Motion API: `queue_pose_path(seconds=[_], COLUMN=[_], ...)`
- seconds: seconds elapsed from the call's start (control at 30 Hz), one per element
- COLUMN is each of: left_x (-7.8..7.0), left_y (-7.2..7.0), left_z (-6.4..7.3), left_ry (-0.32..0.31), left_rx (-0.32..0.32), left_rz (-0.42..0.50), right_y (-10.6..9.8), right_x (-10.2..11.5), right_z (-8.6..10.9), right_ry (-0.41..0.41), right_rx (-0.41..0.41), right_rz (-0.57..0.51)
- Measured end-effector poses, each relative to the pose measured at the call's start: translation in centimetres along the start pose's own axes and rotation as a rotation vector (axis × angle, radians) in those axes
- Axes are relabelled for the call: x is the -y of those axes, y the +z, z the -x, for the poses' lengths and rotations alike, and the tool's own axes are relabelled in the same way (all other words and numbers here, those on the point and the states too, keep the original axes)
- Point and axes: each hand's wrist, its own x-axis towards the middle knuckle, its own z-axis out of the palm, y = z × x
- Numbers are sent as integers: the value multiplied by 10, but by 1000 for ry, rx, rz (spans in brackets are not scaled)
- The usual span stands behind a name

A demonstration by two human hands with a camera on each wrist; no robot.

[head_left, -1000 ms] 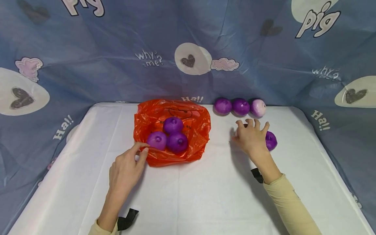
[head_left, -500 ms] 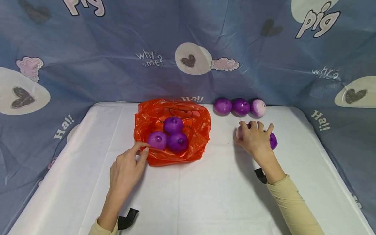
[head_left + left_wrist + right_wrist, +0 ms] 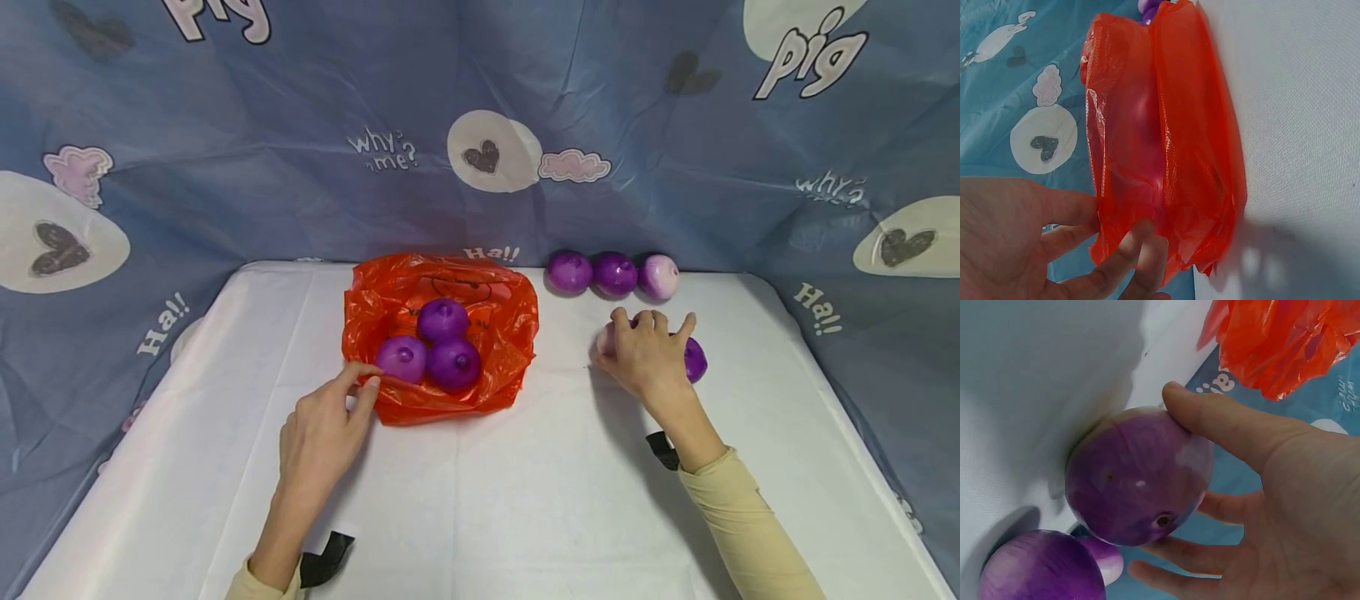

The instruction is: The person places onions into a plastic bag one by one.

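Note:
My left hand [image 3: 322, 433] pinches the near left edge of a red plastic bag [image 3: 510, 367]. Inside the bag's mouth three purple onions [image 3: 442, 320] sit together. My right hand [image 3: 648, 354] holds a purple onion with a pale side [image 3: 606, 340], and covers much of it in the head view. From the right wrist, this onion [image 3: 1138, 478] shows between the thumb on one side and the fingers on the other. Another purple onion [image 3: 695, 360] lies just right of that hand, partly hidden. In the left wrist view, fingers grasp the rim of the bag [image 3: 1197, 144].
A row of three onions [image 3: 615, 273] stands at the back of the white-covered table [image 3: 480, 508], the right one paler. Behind the table hangs a blue printed cloth [image 3: 300, 200], which also runs along both sides.
The right hand has shifted slightly right and nearer, and more of the pale onion shows beside its thumb. My left hand and the bag have stayed in place.

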Motion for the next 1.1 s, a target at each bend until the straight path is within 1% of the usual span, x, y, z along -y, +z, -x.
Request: queue_pose_path(seconds=[0.13,0.33,0.67,1.1], left_x=[0,1,1,1], left_y=[0,-1,-2,-2], left_z=[0,0,-1,0], left_ry=[-1,-12,-14,-4], left_rx=[0,6,10,-4], left_rz=[2,1,1,3], right_y=[-1,-1,-1,-6], right_x=[3,8,13,23], right_z=[0,-3,-5,-4], right_ry=[4,21,-8,-12], right_rx=[12,43,46,34], right_rz=[3,-28,-27,-48])
